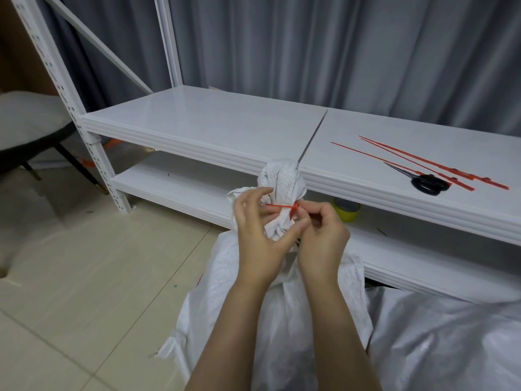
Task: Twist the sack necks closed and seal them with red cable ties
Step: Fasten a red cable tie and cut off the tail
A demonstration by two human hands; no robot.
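Two grips meet at the twisted neck [282,179] of a white woven sack [248,311], which stands on the pale tiled floor [84,263] right in front of a white metal shelf [225,119]. A thin red cable tie [280,206] circles the neck under its crinkled, bunched top. The left grip [259,238] pinches the tie's strap on the left of the neck. The right grip [321,238] pinches the end by the tie's head on the right, fingers curled. Both wrists cover the neck below the tie.

On the glossy shelf top to the right lie three long spare ties [423,162], with black-handled scissors [425,182] lying across them. A yellow tape roll [348,211] sits on the lower shelf, just behind the right grip. Grey pleated curtains [310,52] hang behind.
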